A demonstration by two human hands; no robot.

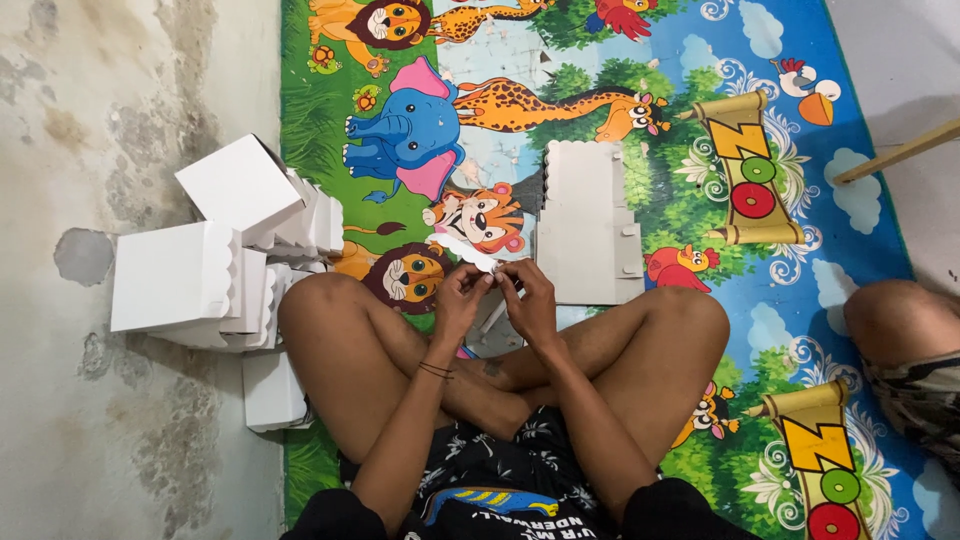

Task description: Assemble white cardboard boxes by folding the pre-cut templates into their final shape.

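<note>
The left hand (462, 293) and the right hand (527, 291) meet in front of the crossed legs, fingers pinched together on one small white cardboard piece (470, 252) with a scalloped edge. The piece is held just above the shins, its free end pointing up and to the left over the mat; both hands grip its near end, thumbs on top. A thin dark band sits on the left wrist.

Just beyond the right hand lies a stack of flat white cardboard blanks (587, 225), also scalloped along the top edge, resting on the colourful animal-print play mat (700, 180) that covers the floor. To the left, at the mat's edge and on the bare concrete floor (90, 420), stands a pile of folded white boxes (215, 250), some tilted against one another. At the far right, another person's knee (900, 320) comes into view, well apart from the hands.
</note>
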